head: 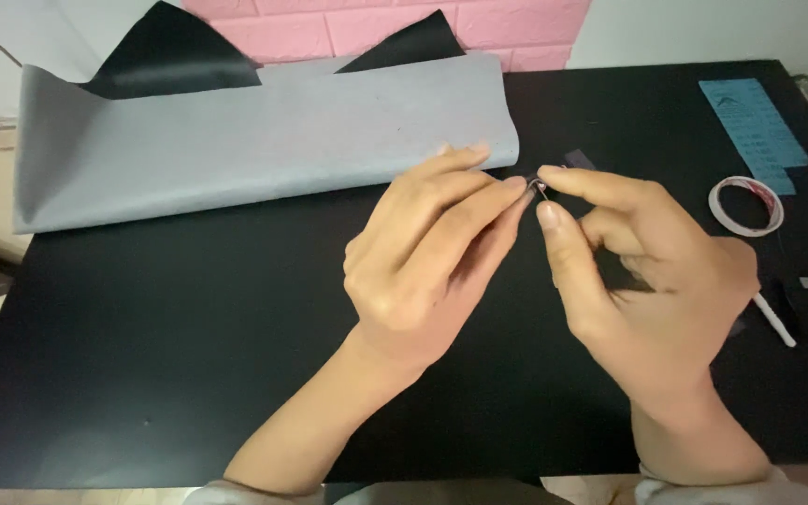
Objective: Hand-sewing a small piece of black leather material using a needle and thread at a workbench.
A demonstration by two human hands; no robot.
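My left hand (427,257) and my right hand (652,281) meet above the black table (161,346). Their fingertips pinch a tiny grey piece (536,183) between them; it is too small to tell what it is. Just behind the fingertips lies a small dark grey scrap (579,159) on the table. A large folded sheet of grey material (254,140) with a black underside lies behind my left hand, its right end close to my fingers.
A roll of tape (746,205) lies right of my right hand. A light blue card (755,131) sits at the far right back. A white stick-like tool (775,320) pokes out from under my right hand. A pink brick wall (348,28) stands behind.
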